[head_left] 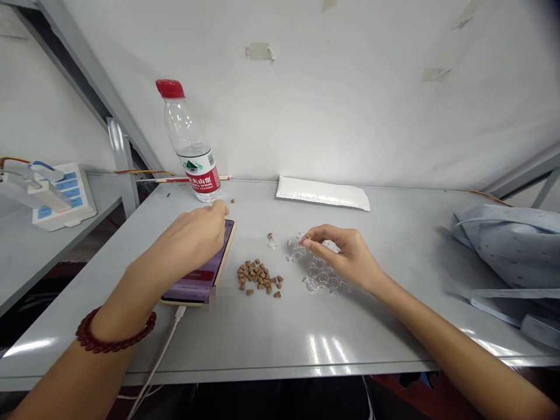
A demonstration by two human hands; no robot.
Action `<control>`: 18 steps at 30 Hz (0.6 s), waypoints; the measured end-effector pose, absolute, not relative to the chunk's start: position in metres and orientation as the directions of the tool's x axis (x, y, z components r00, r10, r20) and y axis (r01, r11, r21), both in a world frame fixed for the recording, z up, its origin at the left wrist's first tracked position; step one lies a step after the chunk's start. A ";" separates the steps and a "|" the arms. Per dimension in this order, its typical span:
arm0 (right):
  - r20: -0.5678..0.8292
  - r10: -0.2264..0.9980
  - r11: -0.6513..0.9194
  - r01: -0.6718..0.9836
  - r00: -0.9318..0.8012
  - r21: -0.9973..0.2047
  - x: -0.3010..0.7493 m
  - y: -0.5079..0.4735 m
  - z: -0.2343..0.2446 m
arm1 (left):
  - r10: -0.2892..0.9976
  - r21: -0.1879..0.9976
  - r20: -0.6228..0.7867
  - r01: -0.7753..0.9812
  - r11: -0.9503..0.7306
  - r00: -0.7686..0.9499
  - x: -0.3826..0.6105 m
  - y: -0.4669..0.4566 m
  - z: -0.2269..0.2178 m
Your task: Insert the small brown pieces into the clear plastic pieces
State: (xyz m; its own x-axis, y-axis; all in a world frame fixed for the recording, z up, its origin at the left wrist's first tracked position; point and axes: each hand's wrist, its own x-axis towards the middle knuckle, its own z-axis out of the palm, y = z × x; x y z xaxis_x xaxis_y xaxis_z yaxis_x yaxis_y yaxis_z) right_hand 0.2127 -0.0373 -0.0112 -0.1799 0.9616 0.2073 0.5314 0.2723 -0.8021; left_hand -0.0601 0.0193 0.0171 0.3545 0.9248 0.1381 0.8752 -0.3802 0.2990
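Clear plastic pcs (321,274) w/ R hand (345,255)

Between the left grip (199,233) and the right grip (336,251), passage across the tabletop (280,344) is blocked by a pile of brown pellets (258,277). Clear plastic pieces (319,268) are spread under the right grip. Past the left grip, the way is obstructed by a water bottle (195,157); a phone (196,280) lies under that grip.
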 end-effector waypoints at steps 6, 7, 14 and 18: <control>0.283 0.915 0.403 0.662 -0.288 -0.632 0.202 -0.006 -0.017 | 0.892 0.350 0.047 0.829 -0.436 0.449 -0.036 0.011 0.025; 0.279 0.914 0.406 0.679 -0.295 -0.612 0.200 -0.001 -0.018 | 0.860 0.391 0.020 0.787 -0.477 0.510 -0.034 0.009 0.025; 0.281 0.880 0.475 0.742 -0.384 -0.473 0.205 -0.001 -0.013 | 0.696 0.428 -0.119 0.669 -0.607 0.708 -0.024 -0.004 0.013; 0.137 0.802 0.568 0.672 -0.581 -0.476 0.212 -0.018 -0.005 | 0.666 0.410 -0.117 0.647 -0.643 0.737 -0.020 -0.007 0.004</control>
